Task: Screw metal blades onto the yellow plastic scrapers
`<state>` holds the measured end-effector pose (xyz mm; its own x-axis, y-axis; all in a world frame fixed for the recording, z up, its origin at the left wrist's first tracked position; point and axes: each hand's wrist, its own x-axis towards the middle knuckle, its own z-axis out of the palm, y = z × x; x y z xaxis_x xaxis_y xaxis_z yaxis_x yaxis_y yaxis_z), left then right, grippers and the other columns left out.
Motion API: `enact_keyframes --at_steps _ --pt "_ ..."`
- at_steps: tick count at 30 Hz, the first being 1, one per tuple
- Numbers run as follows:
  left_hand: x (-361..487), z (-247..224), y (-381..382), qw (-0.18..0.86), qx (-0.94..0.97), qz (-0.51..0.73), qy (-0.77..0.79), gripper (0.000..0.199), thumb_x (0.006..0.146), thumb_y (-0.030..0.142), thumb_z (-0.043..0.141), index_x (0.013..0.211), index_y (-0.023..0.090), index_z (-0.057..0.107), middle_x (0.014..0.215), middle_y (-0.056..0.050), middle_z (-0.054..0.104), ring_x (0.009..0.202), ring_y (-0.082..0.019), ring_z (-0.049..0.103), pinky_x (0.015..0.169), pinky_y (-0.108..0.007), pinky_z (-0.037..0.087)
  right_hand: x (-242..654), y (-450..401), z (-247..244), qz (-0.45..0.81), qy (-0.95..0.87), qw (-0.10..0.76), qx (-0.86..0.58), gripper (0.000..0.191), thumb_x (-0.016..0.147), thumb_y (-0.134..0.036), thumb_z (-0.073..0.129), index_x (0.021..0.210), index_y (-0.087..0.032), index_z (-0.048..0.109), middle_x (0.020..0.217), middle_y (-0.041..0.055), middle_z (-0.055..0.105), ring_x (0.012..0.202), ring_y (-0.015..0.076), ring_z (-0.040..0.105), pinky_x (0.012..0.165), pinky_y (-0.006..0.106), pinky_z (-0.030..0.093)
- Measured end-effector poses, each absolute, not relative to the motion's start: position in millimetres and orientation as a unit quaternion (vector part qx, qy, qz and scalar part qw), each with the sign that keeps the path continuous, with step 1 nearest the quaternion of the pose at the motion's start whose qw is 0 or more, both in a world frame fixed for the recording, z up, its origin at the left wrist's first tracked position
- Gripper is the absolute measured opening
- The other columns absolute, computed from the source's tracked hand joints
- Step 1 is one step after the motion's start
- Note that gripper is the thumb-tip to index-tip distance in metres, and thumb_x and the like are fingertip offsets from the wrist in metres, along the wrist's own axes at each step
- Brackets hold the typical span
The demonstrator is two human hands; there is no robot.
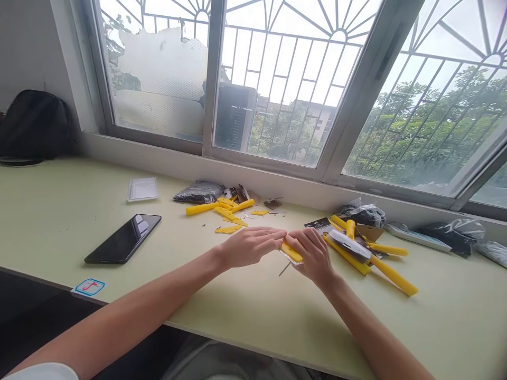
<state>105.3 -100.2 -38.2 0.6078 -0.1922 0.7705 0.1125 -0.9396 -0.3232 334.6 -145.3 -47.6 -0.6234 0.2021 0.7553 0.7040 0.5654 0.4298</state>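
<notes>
My left hand [253, 247] and my right hand [312, 252] meet over the table, fingers closed around a yellow plastic scraper piece [292, 251]. A pale edge shows under the piece, and a thin metal rod or blade [284, 269] sticks out below it. My fingers hide the rest. To the left, behind my hands, several yellow scraper parts [225, 212] lie loose with thin metal bits. Right of my right hand is a pile of yellow-handled scrapers [393, 274], one with a white and dark card [348, 246] on it.
A black phone [123, 239] and a clear plastic tray [143, 189] lie on the left of the table [253, 311]. Black plastic-wrapped bundles [199, 191] sit along the window sill. A dark backpack [37, 125] stands in the far left corner. A marked sticker [90, 286] is on the front edge.
</notes>
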Motion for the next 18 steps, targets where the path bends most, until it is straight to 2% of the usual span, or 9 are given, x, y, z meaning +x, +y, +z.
enact_keyframes --at_steps 6,10,12,13,15,17,18 --pt "108.6 -37.2 -104.5 0.193 -0.878 -0.439 0.002 0.020 0.100 0.012 0.048 0.098 0.018 0.067 0.127 -0.008 0.071 0.121 -0.017 0.066 0.113 -0.034 0.049 333.6 -148.2 -44.5 -0.372 -0.815 0.351 -0.273 0.023 0.092 -0.013 0.055 0.114 -0.020 0.057 0.094 0.0101 0.070 0.082 0.0247 0.050 0.077 0.037 0.041" --pt "106.6 -35.2 -107.8 0.102 -0.910 -0.401 -0.038 0.027 0.100 0.014 0.042 0.096 0.021 0.068 0.128 -0.008 0.070 0.125 -0.019 0.064 0.114 -0.036 0.047 334.8 -148.8 -43.5 -0.366 -0.821 0.338 -0.279 0.025 0.091 -0.012 0.054 0.113 -0.021 0.059 0.095 0.0095 0.070 0.084 0.0247 0.051 0.079 0.038 0.041" --pt "105.0 -35.9 -108.3 0.039 -0.918 -0.392 -0.049 0.028 0.098 0.014 0.041 0.097 0.021 0.068 0.124 -0.010 0.073 0.123 -0.021 0.065 0.110 -0.038 0.050 333.8 -148.3 -44.6 -0.358 -0.828 0.333 -0.274 0.021 0.091 -0.013 0.053 0.109 -0.020 0.061 0.092 0.0092 0.069 0.083 0.0247 0.051 0.078 0.038 0.041" --pt "104.3 -37.0 -108.3 0.008 -0.919 -0.390 -0.057 0.027 0.097 0.014 0.041 0.098 0.021 0.067 0.119 -0.011 0.074 0.119 -0.022 0.067 0.105 -0.039 0.053 332.7 -147.9 -45.4 -0.348 -0.833 0.333 -0.273 0.017 0.091 -0.014 0.052 0.105 -0.020 0.062 0.088 0.0088 0.069 0.081 0.0243 0.051 0.078 0.037 0.041" --pt "103.6 -40.6 -108.4 -0.054 -0.919 -0.382 -0.086 0.021 0.096 0.018 0.043 0.098 0.022 0.064 0.100 -0.011 0.077 0.097 -0.022 0.074 0.088 -0.035 0.058 329.7 -146.8 -47.6 -0.316 -0.842 0.338 -0.278 0.011 0.093 -0.017 0.051 0.092 -0.019 0.062 0.077 0.0069 0.065 0.074 0.0220 0.048 0.072 0.034 0.040" --pt "103.9 -45.0 -109.2 -0.118 -0.913 -0.371 -0.120 0.013 0.096 0.023 0.047 0.093 0.022 0.060 0.079 -0.006 0.074 0.070 -0.017 0.069 0.070 -0.029 0.056 327.0 -145.7 -49.4 -0.269 -0.854 0.337 -0.289 0.019 0.095 -0.019 0.050 0.079 -0.019 0.059 0.066 0.0036 0.058 0.065 0.0184 0.043 0.063 0.030 0.036" --pt "104.6 -47.0 -109.8 -0.156 -0.908 -0.367 -0.131 0.012 0.096 0.027 0.049 0.091 0.021 0.058 0.073 -0.004 0.071 0.063 -0.015 0.064 0.064 -0.027 0.053 326.2 -145.0 -50.0 -0.240 -0.862 0.331 -0.298 0.024 0.096 -0.021 0.049 0.074 -0.019 0.058 0.062 0.0022 0.055 0.061 0.0168 0.041 0.060 0.029 0.033"
